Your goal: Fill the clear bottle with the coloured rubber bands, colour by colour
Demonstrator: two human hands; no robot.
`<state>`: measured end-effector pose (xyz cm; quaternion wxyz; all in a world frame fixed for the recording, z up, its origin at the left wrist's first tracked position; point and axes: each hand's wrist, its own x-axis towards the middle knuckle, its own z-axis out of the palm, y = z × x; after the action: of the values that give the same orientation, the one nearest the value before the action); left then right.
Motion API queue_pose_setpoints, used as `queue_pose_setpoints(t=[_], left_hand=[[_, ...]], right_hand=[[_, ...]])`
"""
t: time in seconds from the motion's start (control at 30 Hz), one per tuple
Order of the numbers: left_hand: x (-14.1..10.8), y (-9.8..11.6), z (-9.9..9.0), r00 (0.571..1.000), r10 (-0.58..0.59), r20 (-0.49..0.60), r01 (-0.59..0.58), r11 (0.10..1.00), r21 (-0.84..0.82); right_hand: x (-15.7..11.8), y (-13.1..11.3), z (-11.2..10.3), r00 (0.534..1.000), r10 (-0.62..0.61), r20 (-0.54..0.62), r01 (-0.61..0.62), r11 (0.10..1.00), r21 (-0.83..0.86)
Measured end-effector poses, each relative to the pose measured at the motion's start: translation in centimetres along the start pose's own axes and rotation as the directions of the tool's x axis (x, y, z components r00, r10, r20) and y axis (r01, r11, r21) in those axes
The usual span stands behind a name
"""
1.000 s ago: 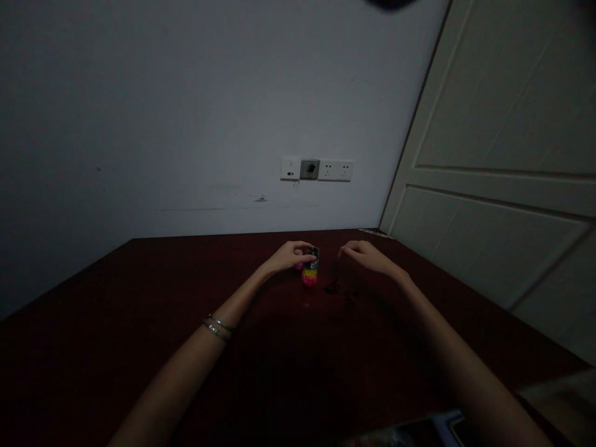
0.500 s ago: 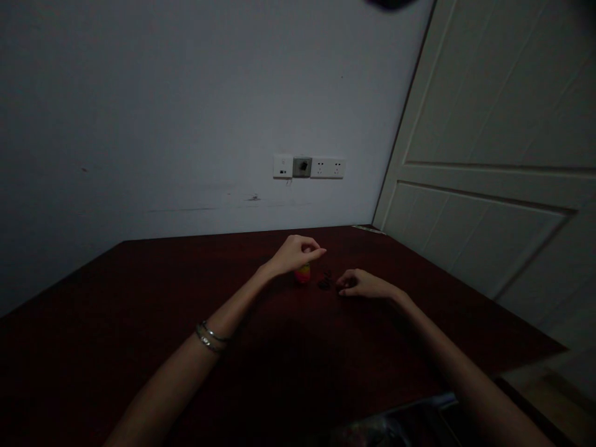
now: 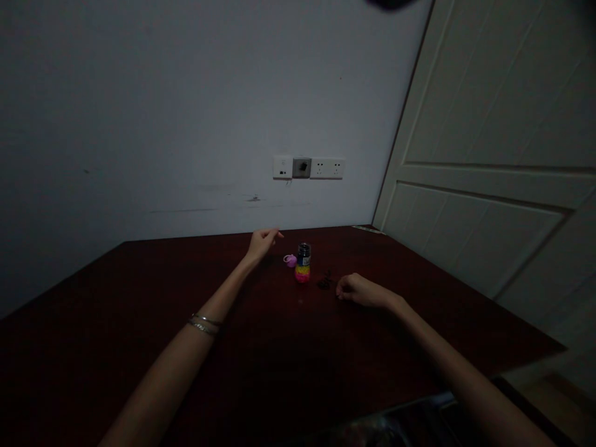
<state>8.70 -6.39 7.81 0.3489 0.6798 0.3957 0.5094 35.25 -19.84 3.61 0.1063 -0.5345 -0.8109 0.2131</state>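
Note:
A small clear jar stands upright and uncapped on the dark red table, with pink, yellow and dark layers inside. Touching or just left of it lies a pink lid with a loop. Several small dark pieces lie in a little pile to the jar's right. My left hand, with bracelets on its wrist, is left of the lid and above the table, its fingers bent; whether it holds anything is hidden. Right beside the dark pile, my right hand rests with fingertips pinched on something I cannot make out.
Behind the table is a pale wall with a row of sockets. A white panelled door stands along the right side. A dark, glossy flat item lies at the near edge.
My left hand has moved left, away from above the jar, uncovering the jar's mouth and the pink lid. My right hand has barely shifted beside the dark pile.

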Motion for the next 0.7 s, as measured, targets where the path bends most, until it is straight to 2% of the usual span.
queue_pose_setpoints(t=[0.13, 0.23, 0.33, 0.4, 0.47, 0.53, 0.6, 0.7], left_hand=[[0.3, -3.0, -0.8, 0.997, -0.072, -0.006, 0.072, 0.996, -0.045], [0.2, -4.7, -1.2, 0.988, -0.149, -0.030, 0.146, 0.986, -0.078], [0.0, -5.9, -1.1, 0.976, -0.214, -0.036, 0.210, 0.973, -0.100], [-0.3, -6.2, -0.9, 0.972, -0.232, -0.021, 0.229, 0.968, -0.105], [-0.7, -5.7, -0.8, 0.971, -0.236, 0.046, 0.240, 0.964, -0.117], [-1.1, -4.6, -0.7, 0.959, -0.220, 0.179, 0.245, 0.961, -0.129], [-1.6, -3.1, -0.5, 0.927, -0.181, 0.330, 0.235, 0.963, -0.132], [-2.2, -1.2, 0.3, 0.863, -0.114, 0.491, 0.202, 0.971, -0.130]], right_hand=[[0.1, 0.3, 0.2, 0.999, -0.041, 0.013, 0.042, 0.998, -0.052], [0.6, 0.0, -0.4, 0.995, -0.091, -0.034, 0.091, 0.996, 0.006], [1.8, -1.2, -2.1, 0.973, -0.118, -0.199, 0.137, 0.987, 0.085], [3.2, -2.3, -3.4, 0.931, -0.125, -0.344, 0.171, 0.979, 0.107], [4.7, -3.4, -4.7, 0.875, -0.151, -0.460, 0.220, 0.970, 0.101], [6.2, -4.4, -5.7, 0.846, -0.178, -0.503, 0.265, 0.959, 0.106], [7.5, -5.0, -6.3, 0.854, -0.191, -0.484, 0.286, 0.950, 0.129], [8.7, -5.8, -6.6, 0.891, -0.190, -0.412, 0.276, 0.948, 0.161]])
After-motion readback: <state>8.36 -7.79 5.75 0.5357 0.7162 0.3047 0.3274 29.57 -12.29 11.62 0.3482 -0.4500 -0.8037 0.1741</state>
